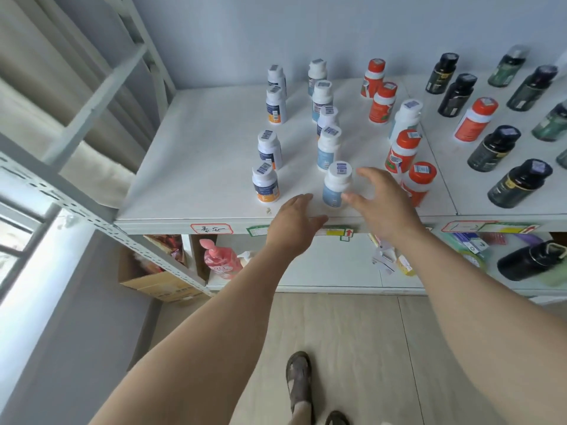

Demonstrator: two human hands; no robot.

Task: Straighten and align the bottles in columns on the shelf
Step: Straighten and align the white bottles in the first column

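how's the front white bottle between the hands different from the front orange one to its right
The light-blue-label bottle has a white cap and white body; the orange bottle has an orange cap and an orange label. The light-blue-label bottle stands between the left hand and right hand; the orange bottle is partly hidden behind the right hand. Both stand upright with a barcode sticker on top.

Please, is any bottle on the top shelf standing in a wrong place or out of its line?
Yes. One white bottle with a white cap stands in the column of orange-capped bottles, between two of them. Also an orange-capped bottle stands among the black bottles further right. No bottle has fallen over.
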